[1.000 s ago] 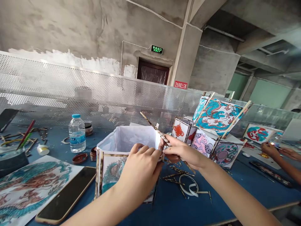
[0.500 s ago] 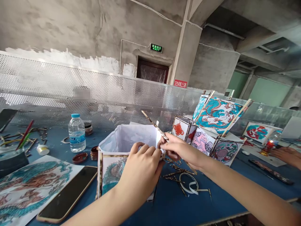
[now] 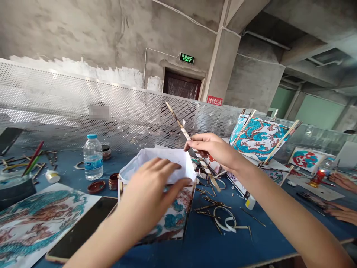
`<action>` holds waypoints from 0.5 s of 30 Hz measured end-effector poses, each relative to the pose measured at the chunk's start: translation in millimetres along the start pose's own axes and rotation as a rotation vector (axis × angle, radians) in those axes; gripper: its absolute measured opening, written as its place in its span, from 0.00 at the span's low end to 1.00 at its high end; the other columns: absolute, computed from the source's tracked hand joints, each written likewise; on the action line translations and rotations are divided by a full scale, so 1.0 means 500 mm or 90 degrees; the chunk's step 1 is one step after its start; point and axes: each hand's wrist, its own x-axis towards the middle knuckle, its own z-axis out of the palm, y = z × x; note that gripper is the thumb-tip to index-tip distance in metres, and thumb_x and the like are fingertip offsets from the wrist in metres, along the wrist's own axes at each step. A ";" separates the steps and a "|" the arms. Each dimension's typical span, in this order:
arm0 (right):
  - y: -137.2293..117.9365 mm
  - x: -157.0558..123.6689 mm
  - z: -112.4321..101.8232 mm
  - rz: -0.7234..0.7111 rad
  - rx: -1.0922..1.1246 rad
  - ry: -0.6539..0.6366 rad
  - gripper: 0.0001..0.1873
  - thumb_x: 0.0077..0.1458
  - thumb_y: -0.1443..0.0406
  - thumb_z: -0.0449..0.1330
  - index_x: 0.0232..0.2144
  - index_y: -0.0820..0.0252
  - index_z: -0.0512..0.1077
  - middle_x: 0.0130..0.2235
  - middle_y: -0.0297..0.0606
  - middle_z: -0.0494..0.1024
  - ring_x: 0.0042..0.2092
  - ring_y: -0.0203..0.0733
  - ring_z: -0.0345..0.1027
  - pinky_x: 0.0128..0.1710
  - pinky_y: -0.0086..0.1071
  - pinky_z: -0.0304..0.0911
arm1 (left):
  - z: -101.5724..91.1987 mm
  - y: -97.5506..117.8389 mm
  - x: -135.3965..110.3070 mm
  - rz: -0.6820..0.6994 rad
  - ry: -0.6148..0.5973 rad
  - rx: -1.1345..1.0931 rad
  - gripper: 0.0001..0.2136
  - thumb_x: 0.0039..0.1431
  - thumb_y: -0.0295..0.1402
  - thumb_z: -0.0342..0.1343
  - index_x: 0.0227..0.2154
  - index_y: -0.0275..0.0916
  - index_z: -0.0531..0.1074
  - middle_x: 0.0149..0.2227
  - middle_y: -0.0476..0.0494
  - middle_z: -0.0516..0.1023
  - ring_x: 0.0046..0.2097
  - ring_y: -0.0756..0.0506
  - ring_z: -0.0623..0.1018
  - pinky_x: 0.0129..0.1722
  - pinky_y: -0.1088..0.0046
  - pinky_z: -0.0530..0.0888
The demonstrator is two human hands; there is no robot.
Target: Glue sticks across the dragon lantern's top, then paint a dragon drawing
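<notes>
A box-shaped paper lantern [image 3: 176, 217] with a painted teal and brown front and dark stick edges stands open-topped before me. Over its near rim my left hand [image 3: 149, 186] hovers, thumb and fingers spread, nothing in it; whether it touches the paper is unclear. To the right of the rim, my right hand [image 3: 209, 149] pinches a long mottled stick [image 3: 174, 114] with a white strip wound around it. The stick slants, its upper end up to the left and its frayed lower end over the table. My fingers cover part of its middle.
On the left lie a phone [image 3: 83, 227] and a dragon painting [image 3: 47, 216]. Behind them stand a water bottle [image 3: 93, 160] and paint jars. To the right are loose sticks [image 3: 212, 204], a tape roll [image 3: 223, 223], a glue bottle [image 3: 250, 202] and another lantern [image 3: 262, 136]. Someone's hands [image 3: 344, 212] show far right.
My right hand has lifted the stick up and away from the lantern's corner. My left hand has opened and moved left off that corner. The person's hands at far right have shifted.
</notes>
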 end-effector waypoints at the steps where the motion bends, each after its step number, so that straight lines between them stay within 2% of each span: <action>1: -0.001 0.009 0.003 0.018 0.015 -0.027 0.13 0.55 0.61 0.53 0.28 0.63 0.74 0.20 0.30 0.58 0.23 0.32 0.48 0.23 0.30 0.43 | -0.020 -0.015 0.000 -0.026 0.025 -0.017 0.16 0.59 0.45 0.46 0.38 0.41 0.73 0.38 0.44 0.76 0.41 0.42 0.73 0.40 0.65 0.69; 4: 0.010 0.035 0.019 0.066 0.032 -0.099 0.13 0.56 0.64 0.52 0.30 0.66 0.74 0.19 0.29 0.55 0.22 0.31 0.46 0.23 0.31 0.41 | -0.075 -0.068 -0.002 -0.115 0.096 -0.049 0.16 0.55 0.48 0.49 0.36 0.44 0.74 0.37 0.49 0.78 0.39 0.43 0.75 0.38 0.68 0.69; 8: 0.033 0.056 0.039 0.083 0.040 -0.139 0.15 0.58 0.65 0.50 0.35 0.68 0.74 0.19 0.29 0.55 0.22 0.31 0.47 0.23 0.31 0.42 | -0.118 -0.144 -0.003 -0.256 0.077 -0.054 0.17 0.51 0.49 0.52 0.38 0.45 0.75 0.37 0.52 0.79 0.39 0.44 0.74 0.38 0.70 0.67; 11: 0.044 0.066 0.046 0.086 0.063 -0.129 0.15 0.59 0.66 0.49 0.38 0.69 0.73 0.21 0.29 0.56 0.22 0.30 0.48 0.23 0.30 0.44 | -0.122 -0.195 0.003 -0.298 0.055 -0.092 0.18 0.52 0.47 0.52 0.40 0.42 0.75 0.40 0.51 0.78 0.41 0.45 0.73 0.41 0.71 0.67; 15: 0.046 0.078 0.054 0.118 0.069 -0.127 0.15 0.59 0.68 0.47 0.39 0.70 0.73 0.21 0.29 0.57 0.21 0.30 0.48 0.22 0.29 0.45 | -0.106 -0.249 0.019 -0.320 0.035 -0.074 0.19 0.54 0.46 0.50 0.40 0.37 0.74 0.41 0.47 0.78 0.40 0.45 0.73 0.42 0.71 0.66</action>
